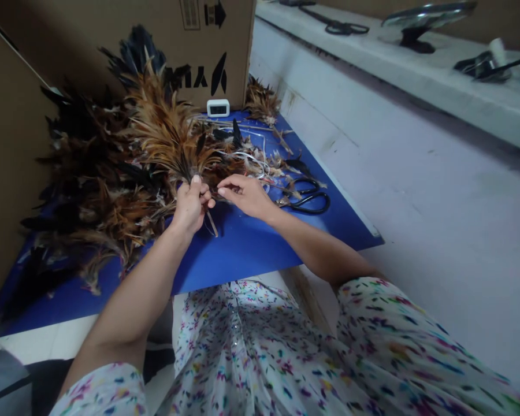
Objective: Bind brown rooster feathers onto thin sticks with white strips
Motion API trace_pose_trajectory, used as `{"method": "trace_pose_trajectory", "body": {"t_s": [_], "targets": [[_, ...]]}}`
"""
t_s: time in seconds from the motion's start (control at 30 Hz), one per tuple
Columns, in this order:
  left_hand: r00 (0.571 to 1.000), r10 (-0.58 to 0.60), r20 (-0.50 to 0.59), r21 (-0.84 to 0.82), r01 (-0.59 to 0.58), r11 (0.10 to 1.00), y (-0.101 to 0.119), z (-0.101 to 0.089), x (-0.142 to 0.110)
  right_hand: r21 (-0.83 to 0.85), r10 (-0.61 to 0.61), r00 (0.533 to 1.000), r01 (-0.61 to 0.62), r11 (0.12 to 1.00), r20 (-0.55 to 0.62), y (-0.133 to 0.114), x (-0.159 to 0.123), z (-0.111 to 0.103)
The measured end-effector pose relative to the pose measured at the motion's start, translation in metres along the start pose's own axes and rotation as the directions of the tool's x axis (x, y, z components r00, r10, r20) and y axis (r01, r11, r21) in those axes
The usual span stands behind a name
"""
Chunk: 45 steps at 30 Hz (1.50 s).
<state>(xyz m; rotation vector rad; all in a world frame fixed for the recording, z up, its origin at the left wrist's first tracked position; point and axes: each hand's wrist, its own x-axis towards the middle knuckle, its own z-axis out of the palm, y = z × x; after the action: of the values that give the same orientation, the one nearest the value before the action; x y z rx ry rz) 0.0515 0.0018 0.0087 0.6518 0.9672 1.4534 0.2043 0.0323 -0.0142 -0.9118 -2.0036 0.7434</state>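
Observation:
My left hand (pixel 191 203) is closed around the stems of a fan-shaped bunch of brown and black feathers (pixel 167 136), held upright over a blue board (pixel 242 248). A thin stick end pokes out below the fist. My right hand (pixel 245 193) is just to its right, fingers pinched at the base of the bunch; what it pinches is too small to name.
A large heap of dark and brown feathers (pixel 91 196) covers the board's left side. Black scissors (pixel 305 196) lie right of my hands among white strings. A small white clock (pixel 218 107) stands before a cardboard box (pixel 190 40). A white ledge (pixel 394 58) runs on the right.

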Motion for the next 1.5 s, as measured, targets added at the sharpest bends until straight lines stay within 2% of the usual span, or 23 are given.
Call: {"method": "trace_pose_trajectory", "body": {"t_s": [0.17,0.33,0.5,0.67,0.77,1.0,1.2,1.5], "targets": [[0.985,-0.047,0.166,0.074,0.035,0.997,-0.008,0.004,-0.011,0.339,0.155,0.987,-0.133,0.931,-0.038,0.001,0.007,0.005],[0.952,-0.083,0.295,0.141,0.043,0.989,-0.014,0.004,-0.017,0.456,0.206,0.975,-0.147,0.878,-0.081,0.0,0.009,0.002],[0.926,-0.099,0.363,0.183,0.033,0.983,-0.014,0.002,-0.017,0.462,0.194,0.978,-0.136,0.877,-0.08,0.003,0.009,-0.005],[0.918,-0.124,0.377,0.22,0.041,0.975,-0.011,-0.001,-0.016,0.487,0.177,0.981,-0.116,0.866,-0.081,0.007,0.011,-0.009],[0.909,-0.161,0.383,0.246,0.067,0.967,-0.009,-0.002,-0.016,0.513,0.161,0.985,-0.109,0.851,-0.059,0.008,0.012,-0.01],[0.874,-0.26,0.411,0.282,0.15,0.948,-0.005,-0.009,-0.014,0.449,0.076,0.997,-0.056,0.892,-0.026,0.01,0.009,-0.015],[0.863,-0.325,0.387,0.313,0.209,0.927,-0.004,-0.014,-0.009,0.341,0.094,0.995,-0.103,0.934,0.041,0.009,0.01,-0.017],[0.84,-0.408,0.358,0.333,0.294,0.896,0.001,-0.014,-0.009,0.324,0.044,0.999,-0.048,0.945,0.021,0.02,0.013,-0.011]]}}
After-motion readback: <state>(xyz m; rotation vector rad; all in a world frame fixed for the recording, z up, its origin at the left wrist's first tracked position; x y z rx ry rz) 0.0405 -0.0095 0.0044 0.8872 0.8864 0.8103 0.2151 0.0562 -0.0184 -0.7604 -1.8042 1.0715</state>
